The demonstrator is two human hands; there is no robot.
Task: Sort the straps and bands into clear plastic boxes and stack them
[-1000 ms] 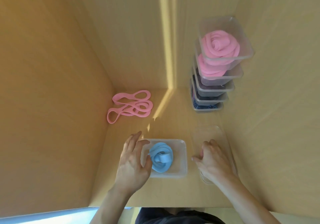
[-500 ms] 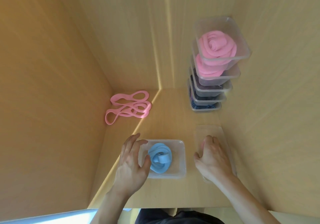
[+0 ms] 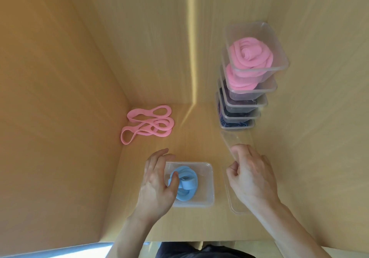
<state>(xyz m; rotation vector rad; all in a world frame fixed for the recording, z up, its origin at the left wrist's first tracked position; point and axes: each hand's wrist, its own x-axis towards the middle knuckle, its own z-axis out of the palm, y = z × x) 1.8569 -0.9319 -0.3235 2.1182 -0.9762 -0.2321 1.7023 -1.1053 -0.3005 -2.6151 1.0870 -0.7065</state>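
Nearest the viewer, on the pale wooden shelf floor [image 3: 199, 225]: one shallow clear plastic box [image 3: 207, 186], uncovered, holding a coiled light-blue flat band [image 3: 184, 184]. Left hand [image 3: 157, 186] over the box's left edge, fingers loosely spread and relaxed, thumb lying against the blue coil, gripping nothing. Just right of the box, one flat clear plastic lid [image 3: 237, 138] lying along the right wall; right hand [image 3: 251, 176] on top of it and covering most of it, fingers curled onto its left edge, the lid's far end looking slightly raised. Farther back on the left, against the left wooden wall [image 3: 60, 98], one loose pink flat band [image 3: 147, 124] in tangled loops, unboxed, well apart from both hands. Far right corner: one stack of five clear plastic boxes [image 3: 249, 90], the top two showing coiled pink bands [image 3: 250, 55], the lower three dark contents, colours hard to tell. Stack stands just beyond the lid's far end.
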